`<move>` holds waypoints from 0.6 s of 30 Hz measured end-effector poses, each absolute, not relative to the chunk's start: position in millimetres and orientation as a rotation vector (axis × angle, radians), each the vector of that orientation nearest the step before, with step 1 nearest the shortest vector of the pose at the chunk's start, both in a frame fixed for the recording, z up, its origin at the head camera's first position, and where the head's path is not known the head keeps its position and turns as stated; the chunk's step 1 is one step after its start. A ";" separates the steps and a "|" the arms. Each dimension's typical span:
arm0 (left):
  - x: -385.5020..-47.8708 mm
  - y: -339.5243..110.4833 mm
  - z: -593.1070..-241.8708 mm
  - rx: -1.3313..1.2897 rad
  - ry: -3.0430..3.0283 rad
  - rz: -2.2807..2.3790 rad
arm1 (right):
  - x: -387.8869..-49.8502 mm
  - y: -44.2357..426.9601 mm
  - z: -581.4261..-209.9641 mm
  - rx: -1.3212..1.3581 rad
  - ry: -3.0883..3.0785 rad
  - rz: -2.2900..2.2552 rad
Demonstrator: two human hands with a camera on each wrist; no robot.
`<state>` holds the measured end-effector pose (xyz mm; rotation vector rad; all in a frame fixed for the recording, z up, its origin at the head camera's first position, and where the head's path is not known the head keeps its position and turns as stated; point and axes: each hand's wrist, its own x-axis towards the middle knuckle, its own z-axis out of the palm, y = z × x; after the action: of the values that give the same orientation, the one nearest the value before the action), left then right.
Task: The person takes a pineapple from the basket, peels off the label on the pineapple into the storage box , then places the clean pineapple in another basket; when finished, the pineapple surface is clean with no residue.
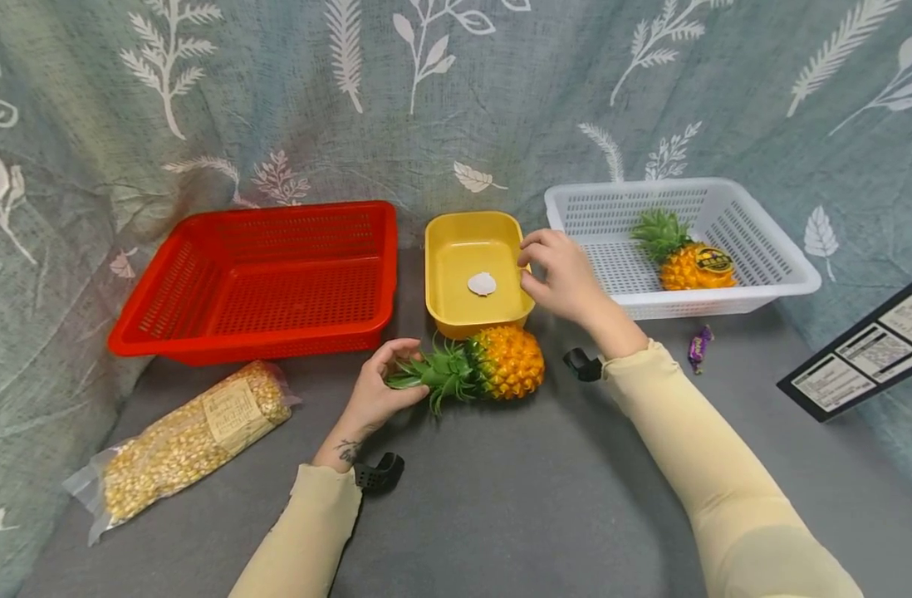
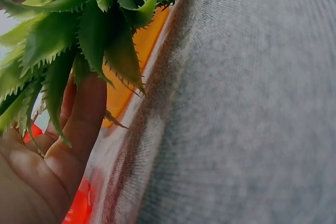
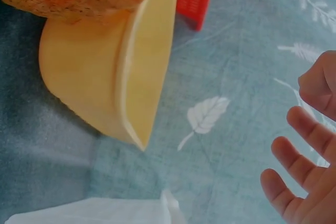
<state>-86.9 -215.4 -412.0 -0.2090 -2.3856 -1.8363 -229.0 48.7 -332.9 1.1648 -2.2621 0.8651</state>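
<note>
One pineapple (image 1: 510,363): on its side on the tabletop (image 1: 501,507), mid-frame, crown pointing left, body just in front of the yellow tub (image 1: 480,319).
Crown hold: the left hand (image 1: 377,384) grips the leaves, fingers above, thumb below, probably because the tuft is narrower than the round body.
Yellow tub: upper middle, with a pale flat piece (image 1: 482,285) inside; its central place likely suits both hands.
Baskets: red basket (image 1: 277,344) upper left; white basket (image 1: 695,301) upper right, its width letting a second pineapple (image 1: 698,267) lie flat.
Right hand (image 1: 564,276): holds nothing, fingers parted and loosely bent, palm near the tub's right rim.
Forearms: both slant inward from the lower edge, the right reaching higher.
</note>
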 end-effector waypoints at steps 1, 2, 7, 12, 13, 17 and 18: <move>-86.7 -215.3 -411.4 -0.214 -2.382 -1.835 | -227.9 50.1 -331.8 1.154 -2.262 0.888; -86.6 -215.2 -411.1 -0.218 -2.379 -1.834 | -226.2 51.9 -330.5 1.140 -2.263 0.913; -86.7 -215.2 -412.2 -0.240 -2.367 -1.835 | -216.7 64.2 -331.7 1.026 -2.270 1.053; -85.8 -214.1 -409.8 -0.240 -2.376 -1.832 | -205.0 77.4 -340.3 0.868 -2.256 1.199; -84.3 -212.7 -406.3 -0.240 -2.375 -1.834 | -202.6 79.6 -342.4 0.828 -2.252 1.227; -77.7 -207.5 -391.5 -0.236 -2.387 -1.829 | -192.1 86.3 -352.0 0.612 -2.193 1.365; -76.2 -206.4 -387.9 -0.230 -2.392 -1.829 | -189.6 87.3 -355.0 0.542 -2.171 1.404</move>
<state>-76.2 -206.4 -387.9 -0.2298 -2.3924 -1.8286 -189.6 87.3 -355.0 0.5416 -2.1713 1.4036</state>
